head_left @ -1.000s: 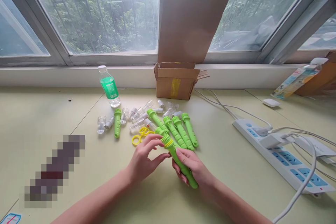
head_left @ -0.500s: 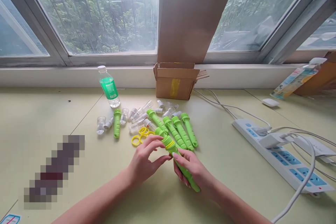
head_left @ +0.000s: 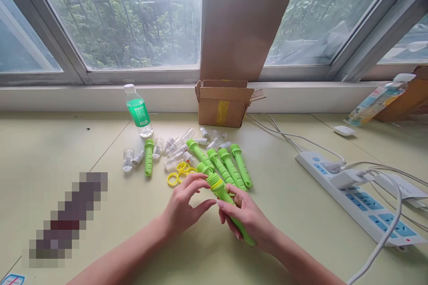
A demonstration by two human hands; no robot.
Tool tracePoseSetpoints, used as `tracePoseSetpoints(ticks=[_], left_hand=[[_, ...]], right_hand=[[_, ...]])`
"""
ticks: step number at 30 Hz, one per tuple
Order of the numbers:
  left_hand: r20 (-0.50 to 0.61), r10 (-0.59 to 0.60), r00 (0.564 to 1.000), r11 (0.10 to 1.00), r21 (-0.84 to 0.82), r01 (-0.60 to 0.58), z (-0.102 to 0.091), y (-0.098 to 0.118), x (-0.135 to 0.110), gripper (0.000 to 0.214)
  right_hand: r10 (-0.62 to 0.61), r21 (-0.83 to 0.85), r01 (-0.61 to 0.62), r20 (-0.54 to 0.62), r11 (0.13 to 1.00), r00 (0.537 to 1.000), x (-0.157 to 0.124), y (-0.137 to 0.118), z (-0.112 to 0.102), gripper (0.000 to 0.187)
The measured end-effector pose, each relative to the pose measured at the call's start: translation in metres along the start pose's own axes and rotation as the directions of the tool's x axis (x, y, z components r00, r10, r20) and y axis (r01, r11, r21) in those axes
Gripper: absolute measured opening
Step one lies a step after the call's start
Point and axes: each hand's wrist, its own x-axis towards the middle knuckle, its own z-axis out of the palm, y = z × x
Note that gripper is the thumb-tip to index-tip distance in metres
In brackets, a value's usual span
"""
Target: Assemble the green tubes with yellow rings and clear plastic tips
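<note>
while the right hand (head_left: 250, 218) grips a slim green tube (head_left: 222, 193), the left hand (head_left: 182, 207) arches, unclosed, by its threaded neck (head_left: 215, 181).

A dark object (head_left: 68, 216) at left is blurred into blocks, its nature unclear. The right hand (head_left: 250, 216) covers part of a green tube (head_left: 220, 189). The left hand (head_left: 183, 202) partly hides some yellow rings (head_left: 177, 178); whether it touches the tube cannot be told. Print on the bottle (head_left: 138, 112) is too small to read. The bottom edge cuts off both forearms (head_left: 133, 249) and a card (head_left: 12, 280).
</note>
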Motion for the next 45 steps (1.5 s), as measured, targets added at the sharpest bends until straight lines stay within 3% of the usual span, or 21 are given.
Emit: tracePoseSetpoints(ticks=[19,36,45], left_hand=[[-0.004,-0.003,1.0,1.0,-0.007,0.003,-0.0008,0.0017,0.0023,0.024],[-0.028,0.012,1.0,1.0,-0.023,-0.013,0.0008,0.0025,0.0019,0.023],[-0.029,0.012,1.0,1.0,-0.025,-0.013,0.0015,0.0022,0.0011,0.024]], right_hand=[[-0.044,0.09,0.038,0.064,0.995,0.997,0.0035,-0.0024,-0.001,0.033],[0.008,0.156,-0.024,0.102,0.988,0.995,0.0032,-0.001,-0.0023,0.035],[0.042,0.07,-0.043,0.007,0.997,0.999,0.0004,0.0006,-0.0016,0.039]])
